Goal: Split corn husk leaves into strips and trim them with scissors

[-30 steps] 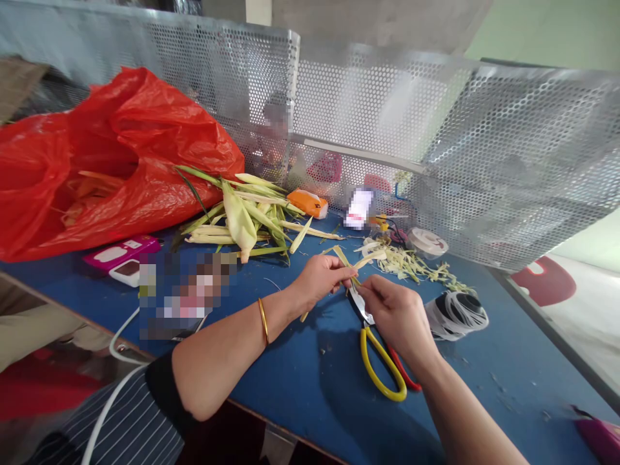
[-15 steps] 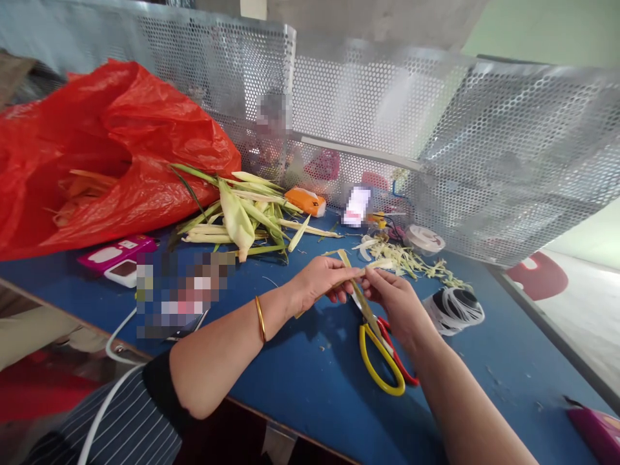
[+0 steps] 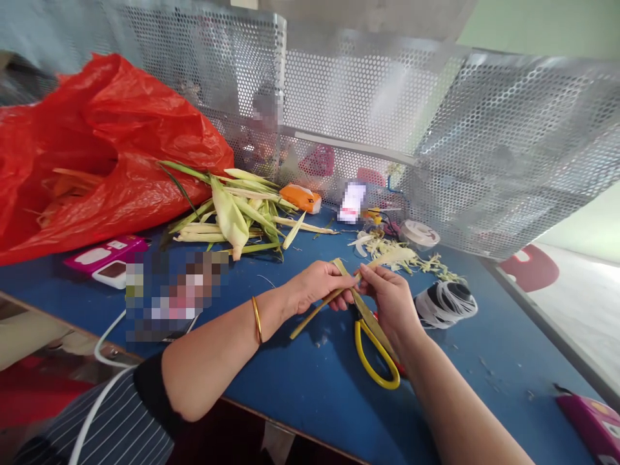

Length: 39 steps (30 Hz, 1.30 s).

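Both hands meet over the blue table, pinching pale yellow-green corn husk strips [image 3: 372, 310] that cross one another. My left hand [image 3: 325, 284], a gold bangle at its wrist, is closed on the strips where they cross. One strip end sticks out below it toward the left. My right hand [image 3: 387, 294] is closed too, its thumb and fingertips pinching the husk beside the left fingers; a paler end spreads out past its knuckles. Beneath the hands lie scissors [image 3: 359, 352] with a yellow and a red handle; the blades and most of the red handle are hidden.
A pile of corn husks [image 3: 232, 223] lies by a red plastic bag [image 3: 145, 129] at left. Husk scraps [image 3: 387, 248], a tape roll [image 3: 419, 234] and a black-and-white thread spool [image 3: 446, 305] are at right. A perforated metal screen [image 3: 349, 97] borders the back.
The husk strips have shifted in my fingers: one end now points further down-left and another crosses over the scissors. My right hand covers more of the red handle. The view has shifted slightly.
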Motion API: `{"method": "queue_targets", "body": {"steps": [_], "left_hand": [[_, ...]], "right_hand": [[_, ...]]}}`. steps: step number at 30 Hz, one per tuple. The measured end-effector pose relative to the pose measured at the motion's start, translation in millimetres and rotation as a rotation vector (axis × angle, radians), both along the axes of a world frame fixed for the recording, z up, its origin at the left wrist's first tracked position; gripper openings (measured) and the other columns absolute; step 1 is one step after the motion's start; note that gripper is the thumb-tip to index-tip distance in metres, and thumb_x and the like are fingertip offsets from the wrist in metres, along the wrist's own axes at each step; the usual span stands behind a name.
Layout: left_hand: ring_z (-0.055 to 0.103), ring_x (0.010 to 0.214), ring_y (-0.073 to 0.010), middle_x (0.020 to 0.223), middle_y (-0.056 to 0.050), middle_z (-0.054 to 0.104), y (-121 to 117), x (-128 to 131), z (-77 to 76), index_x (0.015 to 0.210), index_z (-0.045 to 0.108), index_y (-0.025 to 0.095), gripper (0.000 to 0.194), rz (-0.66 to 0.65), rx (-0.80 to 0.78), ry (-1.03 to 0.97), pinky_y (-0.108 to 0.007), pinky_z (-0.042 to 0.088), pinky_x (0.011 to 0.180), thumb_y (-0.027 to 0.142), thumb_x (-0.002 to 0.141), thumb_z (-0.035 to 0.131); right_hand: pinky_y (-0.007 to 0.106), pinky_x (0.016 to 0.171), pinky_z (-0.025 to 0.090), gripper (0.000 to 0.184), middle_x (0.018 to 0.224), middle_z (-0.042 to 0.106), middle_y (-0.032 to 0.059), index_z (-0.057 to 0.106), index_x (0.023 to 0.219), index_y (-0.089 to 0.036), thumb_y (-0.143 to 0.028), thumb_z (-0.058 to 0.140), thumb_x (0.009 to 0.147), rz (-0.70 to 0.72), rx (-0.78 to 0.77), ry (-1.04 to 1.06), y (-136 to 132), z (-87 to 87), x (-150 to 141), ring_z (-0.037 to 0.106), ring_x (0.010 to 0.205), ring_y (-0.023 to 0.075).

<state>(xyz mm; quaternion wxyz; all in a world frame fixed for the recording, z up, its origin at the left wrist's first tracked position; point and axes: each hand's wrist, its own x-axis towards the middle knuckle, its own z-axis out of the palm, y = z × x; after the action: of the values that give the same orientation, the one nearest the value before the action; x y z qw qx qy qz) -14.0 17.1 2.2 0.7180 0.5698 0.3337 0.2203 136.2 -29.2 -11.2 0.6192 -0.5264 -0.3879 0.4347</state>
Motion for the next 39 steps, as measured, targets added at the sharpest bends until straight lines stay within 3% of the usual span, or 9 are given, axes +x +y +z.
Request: {"method": "queue_targets", "body": {"steps": [5,10,12,15,19,23,28,35,39], "left_hand": [[0.056,0.052,-0.0064,0.066,-0.001,0.064,7,-6,1.8,0.083,0.071,0.011,0.025,0.083,-0.156,-0.153,-0.019,0.044,0.051,0.036,0.08,0.071],[0.056,0.051,-0.0066,0.064,0.0,0.061,9,-7,2.0,0.075,0.065,0.011,0.023,0.135,-0.2,-0.18,-0.02,0.044,0.05,0.032,0.081,0.071],[0.055,0.049,-0.0071,0.062,0.0,0.06,7,-6,2.3,0.072,0.062,0.011,0.025,0.115,-0.192,-0.17,-0.021,0.045,0.051,0.032,0.082,0.07],[0.059,0.051,-0.0086,0.064,-0.001,0.062,4,-5,4.4,0.076,0.062,0.012,0.022,0.136,-0.176,-0.129,-0.023,0.049,0.055,0.031,0.084,0.068],[0.064,0.055,-0.012,0.069,-0.002,0.066,4,-5,6.6,0.082,0.062,0.014,0.02,0.198,-0.152,-0.051,-0.023,0.049,0.053,0.032,0.082,0.071],[0.061,0.052,-0.0094,0.066,0.0,0.065,7,-8,4.6,0.083,0.063,0.014,0.023,0.168,-0.192,-0.029,-0.018,0.04,0.046,0.032,0.077,0.075],[0.05,0.042,-0.0032,0.061,0.001,0.063,11,-8,3.1,0.076,0.065,0.012,0.016,0.139,-0.375,-0.127,-0.015,0.033,0.04,0.026,0.081,0.071],[0.055,0.042,-0.0037,0.064,0.0,0.067,7,-6,5.5,0.087,0.068,0.01,0.006,0.121,-0.667,-0.276,-0.014,0.045,0.044,0.012,0.087,0.062],[0.056,0.043,-0.0047,0.068,-0.001,0.069,5,-4,2.9,0.094,0.07,0.011,0.011,0.152,-0.668,-0.296,-0.016,0.05,0.047,0.015,0.084,0.068]], "right_hand": [[0.03,0.077,0.047,0.035,0.08,0.071,0.0041,0.075,0.087,-0.018,-0.048,0.078,0.069,0.248,-0.013,-0.102,3,9.3,18,0.063,0.079,0.0181],[0.029,0.075,0.047,0.034,0.083,0.072,0.004,0.075,0.089,-0.019,-0.049,0.076,0.074,0.506,-0.058,-0.18,1,8.9,15,0.064,0.078,0.0173],[0.029,0.071,0.047,0.034,0.077,0.071,0.0038,0.074,0.084,-0.018,-0.05,0.071,0.077,0.488,-0.024,-0.278,1,6.0,12,0.063,0.073,0.0173],[0.031,0.069,0.045,0.027,0.073,0.07,0.0032,0.073,0.079,-0.019,-0.044,0.063,0.085,0.311,0.103,-0.644,1,2.6,13,0.062,0.072,0.0189],[0.036,0.085,0.043,0.021,0.079,0.071,0.0032,0.071,0.083,-0.022,-0.026,0.053,0.092,0.137,0.422,-1.184,2,2.2,16,0.064,0.078,0.02],[0.04,0.099,0.037,0.024,0.082,0.072,0.0035,0.07,0.087,-0.023,-0.021,0.047,0.096,0.125,0.535,-1.41,1,4.8,19,0.065,0.079,0.0184],[0.039,0.1,0.036,0.023,0.087,0.074,0.0032,0.069,0.089,-0.024,-0.024,0.047,0.098,0.139,0.57,-1.341,4,4.1,25,0.067,0.084,0.018],[0.043,0.099,0.039,0.017,0.086,0.075,0.0018,0.069,0.081,-0.026,-0.026,0.056,0.093,0.05,0.608,-1.077,11,-12.1,21,0.068,0.087,0.0208],[0.04,0.086,0.048,0.017,0.085,0.074,0.0022,0.069,0.078,-0.026,-0.029,0.058,0.091,0.051,0.575,-0.883,14,-20.9,15,0.067,0.083,0.0217]]}}
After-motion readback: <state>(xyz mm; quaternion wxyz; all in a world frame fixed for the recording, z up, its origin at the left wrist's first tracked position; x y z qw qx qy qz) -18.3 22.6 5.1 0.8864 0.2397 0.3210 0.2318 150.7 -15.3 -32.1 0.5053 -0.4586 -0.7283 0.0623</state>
